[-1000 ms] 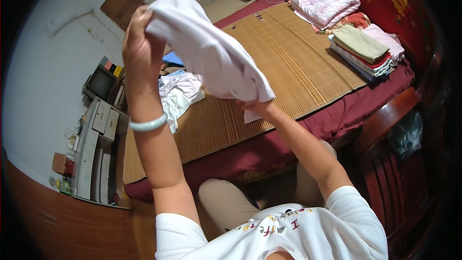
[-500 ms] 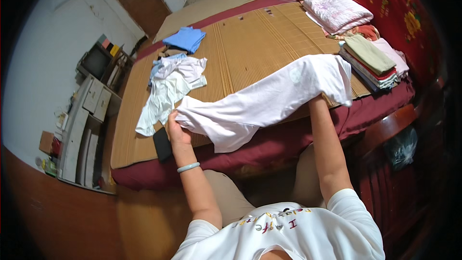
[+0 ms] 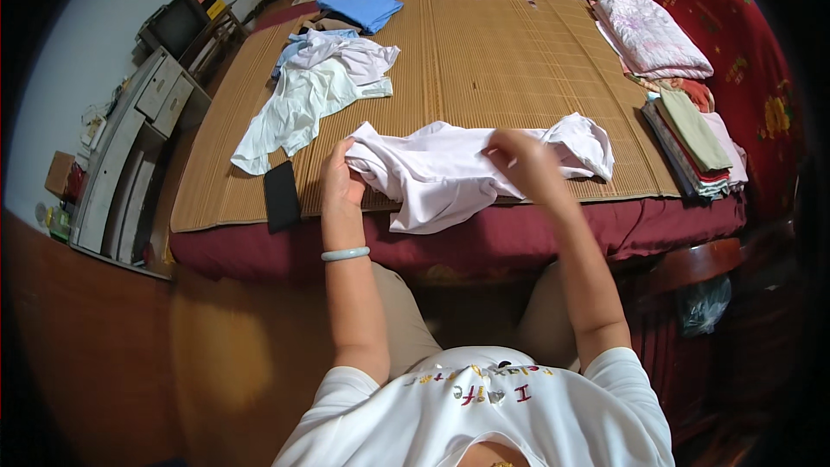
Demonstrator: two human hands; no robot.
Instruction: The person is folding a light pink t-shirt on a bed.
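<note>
Fingers of the left hand (image 3: 340,180) pinch the rumpled, soft pale cloth (image 3: 445,160) at its nine o'clock end, forearm pointing to twelve. Forearm angled toward eleven, the blurred right hand (image 3: 526,164) is over the cloth; whether its fingers grip, I cannot tell. Cloth overlaps the ribbed mat's (image 3: 484,60) six o'clock edge.

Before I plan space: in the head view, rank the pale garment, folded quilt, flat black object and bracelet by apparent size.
Pale garment
Folded quilt
Flat black object
Bracelet
The quilt lies farther; true size unsure.
</note>
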